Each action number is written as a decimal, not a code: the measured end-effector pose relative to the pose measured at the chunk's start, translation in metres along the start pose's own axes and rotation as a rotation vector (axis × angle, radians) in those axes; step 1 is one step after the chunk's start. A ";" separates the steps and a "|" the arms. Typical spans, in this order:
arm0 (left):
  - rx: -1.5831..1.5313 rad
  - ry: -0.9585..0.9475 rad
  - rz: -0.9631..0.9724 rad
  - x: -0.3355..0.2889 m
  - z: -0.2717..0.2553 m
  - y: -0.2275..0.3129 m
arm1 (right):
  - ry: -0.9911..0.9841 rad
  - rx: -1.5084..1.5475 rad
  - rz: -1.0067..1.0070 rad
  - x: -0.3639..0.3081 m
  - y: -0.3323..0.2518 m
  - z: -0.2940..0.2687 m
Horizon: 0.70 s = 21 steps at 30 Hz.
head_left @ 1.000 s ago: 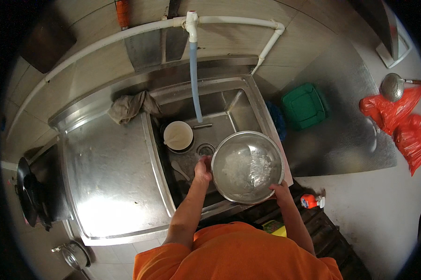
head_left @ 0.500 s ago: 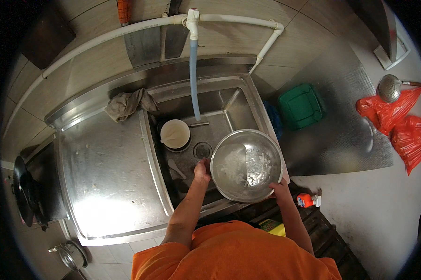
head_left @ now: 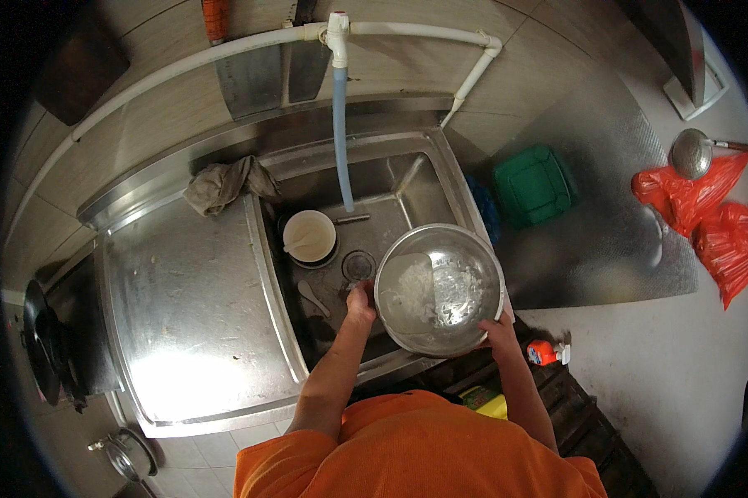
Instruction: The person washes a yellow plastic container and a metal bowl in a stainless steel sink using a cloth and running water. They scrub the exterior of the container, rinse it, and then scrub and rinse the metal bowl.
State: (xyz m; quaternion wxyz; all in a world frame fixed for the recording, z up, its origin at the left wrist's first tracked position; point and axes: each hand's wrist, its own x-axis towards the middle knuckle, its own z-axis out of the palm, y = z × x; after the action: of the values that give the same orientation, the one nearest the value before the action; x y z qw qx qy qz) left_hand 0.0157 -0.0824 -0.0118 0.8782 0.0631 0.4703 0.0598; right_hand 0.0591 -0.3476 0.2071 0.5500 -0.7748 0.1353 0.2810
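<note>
A large round steel bowl [head_left: 396, 322] hangs over the right side of the sink [head_left: 428, 187], with its right part above the rim. Whitish bits [head_left: 416, 289] lie in what looks like clear liquid at its bottom. My left hand [head_left: 360, 303] grips the bowl's left side, and most of its fingers are hidden beneath. At the lower right edge, my right hand [head_left: 499, 333] has its thumb against the rim. In the sink, left of the bowl, are a white bowl [head_left: 310, 219] with a spoon inside, a loose white spoon [head_left: 313, 300] and the drain [head_left: 358, 266].
A pale blue hose [head_left: 341, 137] drops from the white tap [head_left: 338, 37] into the sink. Left lies the steel drainboard [head_left: 193, 307] with a crumpled cloth [head_left: 229, 184]. To the right are a green basket [head_left: 533, 187], red bags [head_left: 726, 249] and an orange spray bottle [head_left: 544, 353].
The whitish bits and liquid have shifted inside the steel bowl, which sits slightly higher in view. Both hands keep their hold. The whole view has moved a little.
</note>
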 end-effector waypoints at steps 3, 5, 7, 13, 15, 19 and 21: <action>0.010 0.004 -0.007 -0.004 0.002 -0.001 | 0.040 0.059 -0.033 0.001 0.002 0.001; 0.028 -0.009 0.001 -0.003 0.002 -0.002 | -0.017 -0.018 -0.110 0.002 0.002 0.001; 0.035 0.005 -0.001 -0.001 0.001 -0.004 | -0.042 -0.076 -0.133 0.003 0.003 0.000; 0.025 -0.093 -0.066 0.007 0.002 -0.008 | -0.015 -0.093 -0.152 0.002 -0.001 0.001; 0.020 -0.040 -0.075 0.004 0.004 -0.009 | 0.005 -0.089 -0.141 -0.002 -0.005 0.004; 0.038 0.003 -0.052 -0.007 0.010 -0.009 | 0.049 -0.035 -0.069 -0.013 -0.019 0.014; 0.074 0.021 -0.041 -0.011 0.012 -0.010 | 0.113 0.049 -0.034 -0.023 -0.027 0.019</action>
State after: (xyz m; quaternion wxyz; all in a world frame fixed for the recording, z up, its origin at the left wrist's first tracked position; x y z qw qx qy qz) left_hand 0.0200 -0.0944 0.0026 0.8713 0.0850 0.4827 0.0250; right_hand 0.0493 -0.3223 0.2364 0.5649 -0.7779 0.1597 0.2239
